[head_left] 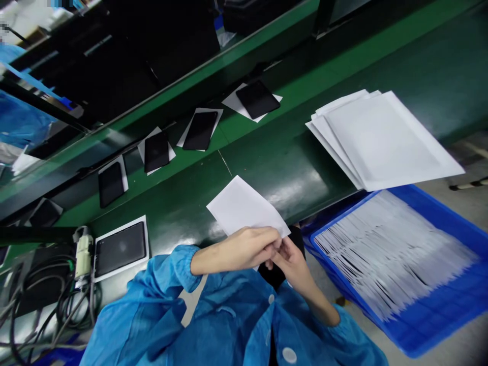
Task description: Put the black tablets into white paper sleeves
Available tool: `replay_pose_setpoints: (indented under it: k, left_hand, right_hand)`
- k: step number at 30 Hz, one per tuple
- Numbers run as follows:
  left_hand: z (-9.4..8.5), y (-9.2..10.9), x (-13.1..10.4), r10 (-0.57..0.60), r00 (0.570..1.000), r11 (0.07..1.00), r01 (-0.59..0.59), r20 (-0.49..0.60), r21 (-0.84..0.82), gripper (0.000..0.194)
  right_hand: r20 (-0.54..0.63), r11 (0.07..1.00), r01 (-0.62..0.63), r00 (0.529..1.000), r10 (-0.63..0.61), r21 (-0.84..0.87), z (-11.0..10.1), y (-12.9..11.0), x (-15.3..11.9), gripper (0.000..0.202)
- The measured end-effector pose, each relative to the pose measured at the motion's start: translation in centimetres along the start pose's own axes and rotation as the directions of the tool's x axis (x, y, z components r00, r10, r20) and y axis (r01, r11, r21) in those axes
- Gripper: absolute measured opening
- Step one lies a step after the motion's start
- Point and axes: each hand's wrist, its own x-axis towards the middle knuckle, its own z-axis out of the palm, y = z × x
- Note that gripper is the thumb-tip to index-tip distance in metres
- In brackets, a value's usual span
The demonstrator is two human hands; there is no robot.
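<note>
A white sheet (244,203), like paper, lies over the near edge of the green bench in front of my body. My left hand (247,249) is closed across its near edge, fingers bent and meeting the other hand. My right hand (295,262) is closed at the sheet's near right corner, with thumb and fingers pinched together. The fingertips overlap, so exactly how each one grips the corner is hidden.
A stack of larger white sheets (392,137) sits on the bench at right. Below it, a blue crate (453,310) holds many upright white pieces. Several black tablets (200,130) rest on white sheets along the green strip (301,81). Another tablet (121,247), a screwdriver-like tool (83,256) and cables are at left.
</note>
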Motion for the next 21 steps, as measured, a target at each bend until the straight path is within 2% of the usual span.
replay_pose_setpoints:
  k: [3,7,10,13,15,16,17,19,21]
  left_hand:
    - [-0.4,0.6,1.3,0.059,0.996,0.998,-0.060,0.066,0.010,0.014]
    - [-0.1,-0.3,3.7,0.105,0.989,0.994,-0.103,0.105,-0.023,0.015]
    - [0.5,-1.3,5.7,0.047,0.991,0.997,-0.040,0.124,-0.061,0.011]
    - [-0.1,-2.0,7.6,0.029,0.983,0.995,-0.012,0.184,-0.095,0.013]
    - [-2.1,-2.8,9.1,0.051,0.988,0.998,-0.048,0.144,-0.027,0.020]
    - [-3.7,-3.4,10.0,0.056,0.996,0.996,-0.061,0.071,0.062,0.021]
    - [-5.7,-4.2,11.0,0.062,0.998,0.982,-0.056,-0.026,0.182,0.022]
    - [-10.5,-6.4,13.3,0.063,0.970,0.888,0.053,-0.236,0.457,0.022]
    - [-15.5,-8.9,16.0,0.023,0.955,0.742,0.183,-0.297,0.644,0.028]
  right_hand:
    - [-0.054,0.978,0.035,0.997,-0.047,-0.205,-1.2,0.7,-0.1,0.049]
    - [-0.166,0.918,0.084,0.973,-0.160,-0.388,-3.1,1.5,0.0,0.048]
    - [-0.282,0.931,0.114,0.934,-0.220,-0.347,-4.0,1.7,0.5,0.043]
    - [-0.334,0.988,0.082,0.935,-0.122,-0.131,-4.4,1.6,1.1,0.048]
    - [-0.329,0.998,0.051,0.943,-0.041,0.024,-4.6,1.5,1.3,0.053]
    - [-0.329,0.996,0.042,0.944,-0.015,0.075,-4.7,1.3,1.4,0.054]
    - [-0.337,0.994,0.041,0.942,-0.003,0.104,-4.9,1.2,1.4,0.055]
    - [-0.382,0.992,0.059,0.924,-0.013,0.110,-5.6,0.9,1.2,0.053]
    - [-0.458,0.993,0.088,0.888,-0.045,0.073,-6.6,0.5,0.8,0.047]
